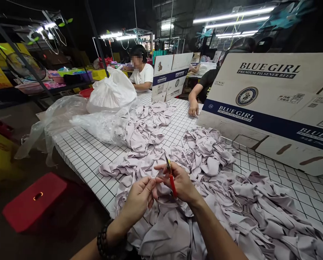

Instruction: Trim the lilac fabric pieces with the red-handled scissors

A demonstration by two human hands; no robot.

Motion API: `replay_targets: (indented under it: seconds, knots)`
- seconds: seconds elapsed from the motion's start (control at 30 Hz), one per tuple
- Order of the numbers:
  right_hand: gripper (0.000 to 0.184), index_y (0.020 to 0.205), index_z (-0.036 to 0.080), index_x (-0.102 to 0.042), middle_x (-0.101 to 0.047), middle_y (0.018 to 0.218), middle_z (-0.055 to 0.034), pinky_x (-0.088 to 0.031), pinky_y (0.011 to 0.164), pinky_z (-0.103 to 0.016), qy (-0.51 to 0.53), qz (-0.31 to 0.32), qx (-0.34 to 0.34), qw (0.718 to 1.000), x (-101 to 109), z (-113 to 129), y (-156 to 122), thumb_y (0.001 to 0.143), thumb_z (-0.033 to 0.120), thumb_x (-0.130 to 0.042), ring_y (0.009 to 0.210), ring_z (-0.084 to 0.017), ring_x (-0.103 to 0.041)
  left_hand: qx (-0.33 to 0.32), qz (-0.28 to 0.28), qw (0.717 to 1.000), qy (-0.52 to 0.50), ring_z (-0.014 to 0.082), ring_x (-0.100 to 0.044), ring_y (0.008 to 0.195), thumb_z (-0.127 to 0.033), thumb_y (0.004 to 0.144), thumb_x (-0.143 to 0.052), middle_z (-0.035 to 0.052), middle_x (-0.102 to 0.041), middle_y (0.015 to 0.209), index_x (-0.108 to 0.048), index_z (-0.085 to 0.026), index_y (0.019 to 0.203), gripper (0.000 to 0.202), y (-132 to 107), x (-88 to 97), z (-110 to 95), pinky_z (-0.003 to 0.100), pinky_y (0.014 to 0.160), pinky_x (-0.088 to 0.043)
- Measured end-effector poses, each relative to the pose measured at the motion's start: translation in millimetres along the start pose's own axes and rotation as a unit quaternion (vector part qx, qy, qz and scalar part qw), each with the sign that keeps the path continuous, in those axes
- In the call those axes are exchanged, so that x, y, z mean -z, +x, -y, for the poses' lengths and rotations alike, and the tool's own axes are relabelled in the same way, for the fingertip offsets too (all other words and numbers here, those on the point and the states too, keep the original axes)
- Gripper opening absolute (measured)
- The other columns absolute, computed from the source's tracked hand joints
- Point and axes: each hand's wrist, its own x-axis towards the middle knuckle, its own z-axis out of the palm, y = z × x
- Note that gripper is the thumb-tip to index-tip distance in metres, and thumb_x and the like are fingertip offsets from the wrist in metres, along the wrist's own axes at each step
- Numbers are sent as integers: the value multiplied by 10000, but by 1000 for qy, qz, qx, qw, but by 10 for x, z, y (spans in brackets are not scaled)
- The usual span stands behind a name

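My right hand [181, 184] is closed around a small pair of red-handled thread snips [170, 175], blades pointing up and away. My left hand [140, 198] sits just to its left, fingers pinched on a pale lilac fabric piece [161, 211] that hangs down between both hands. A bead bracelet circles my left wrist. Both hands hover above a big heap of the same lilac fabric pieces [248, 213] on the white gridded table [80, 151].
A clear plastic bag with more lilac pieces [107, 126] and a white bag [111, 92] lie at the left. Blue Girl cartons stand at the right [272, 104] and far middle [169, 76]. Two people sit across the table. A red stool [34, 200] stands below left.
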Motion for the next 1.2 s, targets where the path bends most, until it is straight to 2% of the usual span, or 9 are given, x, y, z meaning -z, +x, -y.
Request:
replay_targets:
  seconds: [0.2, 0.33, 0.4, 0.5, 0.6, 0.73, 0.9, 1.07, 1.2]
  knots:
    - [194, 798, 198, -605, -648, 776, -1, -476, 639, -261, -5, -29, 2, 1000, -74, -27, 63, 716, 295, -751, 681, -154, -580, -45, -9, 998, 42, 42, -390, 378, -584, 800, -617, -39, -506, 578, -680, -112, 930, 493, 76, 67, -18, 186, 390, -326]
    - [157, 839, 217, -559, -651, 824, -14, -478, 716, -288, 2, -109, 3, 994, -59, -4, -6, 784, 295, -684, 767, -176, -600, -135, -45, 984, 103, 35, -439, 466, -538, 835, -612, 73, -585, 949, -718, -144, 863, 409, 122, 54, -15, 198, 411, -347]
    - [186, 825, 223, -543, -646, 806, -7, -482, 709, -289, 7, -119, 1, 993, -74, 5, -36, 772, 302, -702, 755, -178, -602, -160, -28, 981, 109, 52, -463, 504, -515, 860, -593, 119, -595, 1061, -719, -151, 838, 386, 142, 34, -8, 209, 428, -368]
    - [255, 769, 222, -522, -611, 736, 23, -470, 633, -265, 49, -110, -19, 993, -101, 24, -80, 733, 335, -748, 662, -153, -570, -139, 44, 988, 56, 57, -429, 450, -499, 894, -553, 97, -643, 875, -693, -143, 864, 384, 180, -13, 11, 211, 410, -351]
    - [269, 761, 214, -528, -568, 693, 37, -443, 586, -251, 74, -80, -63, 992, -38, 79, -153, 732, 365, -749, 611, -134, -529, -116, 97, 988, -6, 60, -402, 420, -498, 899, -547, -7, -538, 605, -660, -132, 901, 382, 219, -50, 39, 203, 424, -351]
    - [227, 837, 208, -562, -571, 745, 22, -425, 609, -259, -99, -60, -108, 987, 219, 243, -334, 763, 367, -706, 661, -146, -523, -123, 105, 986, 25, 66, -434, 469, -509, 899, -542, -19, -498, 642, -645, -131, 867, 393, 232, -48, 52, 211, 472, -379]
    - [266, 681, 225, -466, -500, 643, 38, -345, 534, -254, -359, -46, -82, 929, 429, 398, -560, 736, 353, -693, 578, -138, -438, -178, 127, 961, 171, 88, -452, 544, -446, 965, -439, -8, -468, 690, -656, -134, 926, 382, 210, -29, 40, 225, 526, -381]
    - [232, 691, 230, -471, -556, 698, 1, -365, 554, -273, -447, -51, -78, 890, 384, 388, -618, 764, 377, -636, 603, -163, -488, -216, 145, 935, 243, 112, -442, 607, -401, 993, -370, 2, -471, 705, -595, -151, 865, 360, 211, -34, 39, 236, 578, -382]
    - [238, 675, 232, -446, -560, 689, 0, -358, 548, -274, -469, -52, -78, 878, 358, 375, -602, 761, 363, -625, 594, -164, -495, -231, 148, 922, 273, 130, -440, 638, -393, 997, -348, 4, -466, 691, -569, -163, 824, 363, 210, -31, 8, 248, 610, -379]
